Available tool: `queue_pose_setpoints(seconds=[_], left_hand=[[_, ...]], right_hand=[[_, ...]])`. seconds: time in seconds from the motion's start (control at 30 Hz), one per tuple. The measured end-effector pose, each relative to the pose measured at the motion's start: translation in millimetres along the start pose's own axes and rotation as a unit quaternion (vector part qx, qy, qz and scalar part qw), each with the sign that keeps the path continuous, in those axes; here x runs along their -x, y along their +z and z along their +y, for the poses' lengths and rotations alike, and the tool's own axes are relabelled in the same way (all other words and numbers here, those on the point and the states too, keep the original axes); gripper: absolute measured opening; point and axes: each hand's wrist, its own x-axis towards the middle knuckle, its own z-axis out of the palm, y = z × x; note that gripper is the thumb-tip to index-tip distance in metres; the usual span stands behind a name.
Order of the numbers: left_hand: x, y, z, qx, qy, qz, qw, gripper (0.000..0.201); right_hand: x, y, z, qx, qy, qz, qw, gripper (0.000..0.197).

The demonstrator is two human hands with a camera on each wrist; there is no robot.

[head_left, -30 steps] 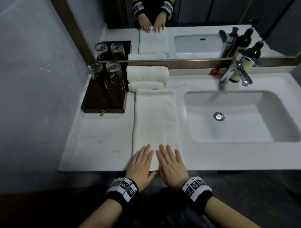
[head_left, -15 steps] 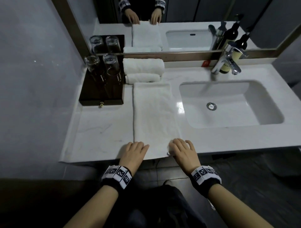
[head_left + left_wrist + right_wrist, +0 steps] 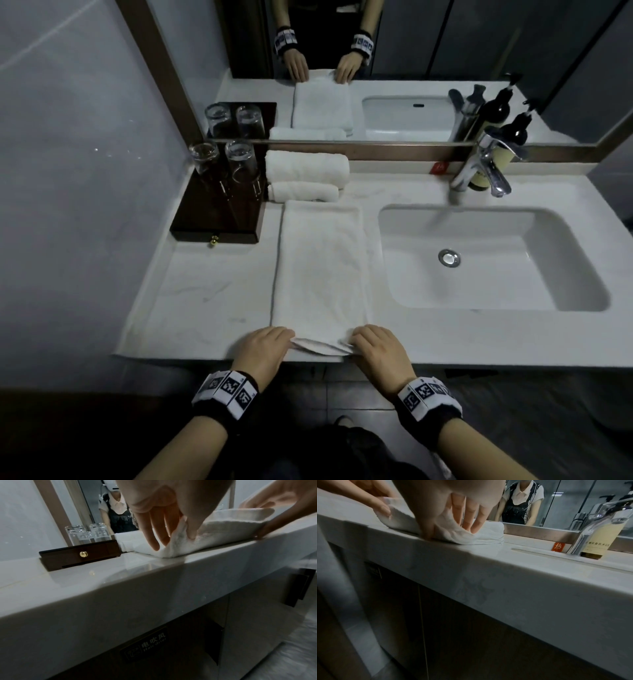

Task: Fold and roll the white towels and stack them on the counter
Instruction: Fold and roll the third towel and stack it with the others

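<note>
A white towel (image 3: 322, 270), folded into a long strip, lies on the white counter (image 3: 205, 308) left of the sink. My left hand (image 3: 265, 346) pinches its near left corner (image 3: 173, 547) between thumb and fingers. My right hand (image 3: 376, 346) pinches the near right corner (image 3: 452, 534) the same way. The near edge is lifted and curled up off the counter at its front lip. Two rolled white towels (image 3: 306, 176) lie stacked at the back by the mirror, just beyond the strip's far end.
A dark wooden tray (image 3: 219, 216) with two upturned glasses (image 3: 222, 161) stands at the back left. The sink (image 3: 479, 260) and chrome faucet (image 3: 483, 171) are on the right, with a soap bottle (image 3: 599, 540) behind. The mirror (image 3: 376, 68) runs along the back wall.
My hands slid from lying flat on the towel's near end to its two near corners, then gripped them and raised the near edge. The head view has moved closer.
</note>
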Motion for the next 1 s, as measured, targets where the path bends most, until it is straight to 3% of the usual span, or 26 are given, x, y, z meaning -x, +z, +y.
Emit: queue_pose_setpoints(seconds=[0.1,0.23,0.3,0.47,0.6,0.67,0.73,0.77,0.87,1.0], left_hand=[[-5,2,2,0.014,-0.036,0.017,0.999,0.040],[-7,8,-2,0.043,-0.087,0.016,0.995,0.023],[-11,12,-10,0.064,-0.125,-0.023,0.990,0.013],[-23,12,-22,0.071,-0.159,-0.126,0.977,0.026],[-35,0,-25,0.102,-0.207,-0.163,0.959,0.028],[-44,-6,-24,0.104,-0.217,-0.151,0.959,0.022],[-53,-13,-15,0.054,-0.172,-0.104,0.978,0.010],[-56,-19,-8,0.016,-0.133,-0.081,0.988,0.013],[-56,-26,17,-0.063,-0.009,-0.092,0.994,0.031],[-41,-13,27,-0.058,0.015,-0.109,0.992,0.033]], right_hand=[[-8,-4,5,-0.023,0.004,0.009,1.000,0.030],[-14,-7,4,-0.039,0.058,-0.009,0.997,0.016],[-21,-6,4,-0.063,0.115,-0.040,0.991,0.015],[-32,-6,3,-0.095,0.207,-0.070,0.971,0.022],[-42,-10,3,-0.109,0.265,-0.091,0.954,0.019],[-49,-11,5,-0.116,0.272,-0.099,0.950,0.018],[-55,-12,8,-0.115,0.272,-0.110,0.949,0.017],[-59,-11,10,-0.115,0.272,-0.118,0.948,0.017],[-66,-10,13,-0.128,0.276,-0.144,0.942,0.018],[-68,-10,15,-0.149,0.286,-0.142,0.936,0.014]])
